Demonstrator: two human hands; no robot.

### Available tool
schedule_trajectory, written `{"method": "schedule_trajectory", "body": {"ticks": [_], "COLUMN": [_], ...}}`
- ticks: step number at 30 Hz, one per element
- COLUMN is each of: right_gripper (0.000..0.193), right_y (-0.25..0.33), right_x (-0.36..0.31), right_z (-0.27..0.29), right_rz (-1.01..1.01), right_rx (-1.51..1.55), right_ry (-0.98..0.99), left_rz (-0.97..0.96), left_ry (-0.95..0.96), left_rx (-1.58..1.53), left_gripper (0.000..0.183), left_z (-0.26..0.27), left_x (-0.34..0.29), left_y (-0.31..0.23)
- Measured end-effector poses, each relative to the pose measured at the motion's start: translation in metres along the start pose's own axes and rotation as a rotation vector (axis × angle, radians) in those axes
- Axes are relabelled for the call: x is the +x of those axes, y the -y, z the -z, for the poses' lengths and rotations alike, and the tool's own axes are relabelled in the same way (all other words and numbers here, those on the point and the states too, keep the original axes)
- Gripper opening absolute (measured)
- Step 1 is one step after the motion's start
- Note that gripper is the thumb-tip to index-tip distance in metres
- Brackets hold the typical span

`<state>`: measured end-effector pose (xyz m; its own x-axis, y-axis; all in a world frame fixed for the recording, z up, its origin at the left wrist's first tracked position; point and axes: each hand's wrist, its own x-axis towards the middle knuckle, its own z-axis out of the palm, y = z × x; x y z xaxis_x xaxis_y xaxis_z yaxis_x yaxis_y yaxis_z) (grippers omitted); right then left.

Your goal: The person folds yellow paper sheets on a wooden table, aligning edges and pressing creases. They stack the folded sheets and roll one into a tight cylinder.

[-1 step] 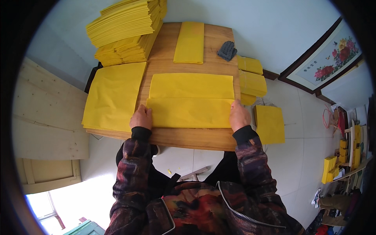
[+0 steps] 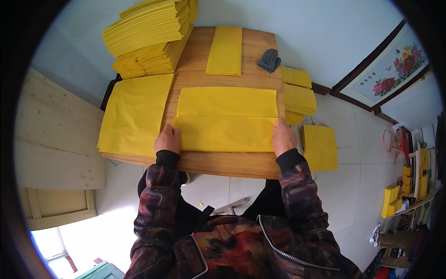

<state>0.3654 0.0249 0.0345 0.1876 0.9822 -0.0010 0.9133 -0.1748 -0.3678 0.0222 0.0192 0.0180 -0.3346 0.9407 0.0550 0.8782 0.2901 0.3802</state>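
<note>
A yellow paper sheet (image 2: 227,134) lies in front of me on the wooden table (image 2: 223,166), its near part folded over toward the far side and a strip of the far part showing beyond the flap's edge. My left hand (image 2: 167,138) is closed at the flap's left edge, pinching its corner. At the right edge my right hand (image 2: 284,137) grips the opposite corner, fingers curled in. The fingertips of both hands are partly hidden. To the left of my left hand lies a flat pile of unfolded yellow sheets (image 2: 134,114).
High stacks of folded yellow paper (image 2: 144,30) rise at the far left. A narrow folded yellow piece (image 2: 225,51) and a dark grey knitted item (image 2: 269,61) lie at the table's far side. Yellow bundles (image 2: 299,100) stand beyond its right edge. A framed flower picture (image 2: 385,69) leans on the wall.
</note>
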Motion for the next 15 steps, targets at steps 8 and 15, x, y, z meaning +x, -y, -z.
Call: {"method": "schedule_trajectory", "body": {"ticks": [8,15], "right_gripper": [0.018,0.027], "right_y": [0.001,-0.002], "right_x": [-0.018,-0.022], "right_z": [-0.005,-0.014], "right_rz": [0.155,0.237], "right_rx": [-0.165,-0.219], "right_ry": [-0.120,-0.217], "left_rz": [-0.036,0.010], "left_ry": [-0.053,-0.080], "left_rx": [0.010,-0.022], "left_gripper": [0.025,0.024], "left_z": [-0.004,-0.001], "left_x": [-0.002,-0.006], "left_y": [0.001,-0.003]}}
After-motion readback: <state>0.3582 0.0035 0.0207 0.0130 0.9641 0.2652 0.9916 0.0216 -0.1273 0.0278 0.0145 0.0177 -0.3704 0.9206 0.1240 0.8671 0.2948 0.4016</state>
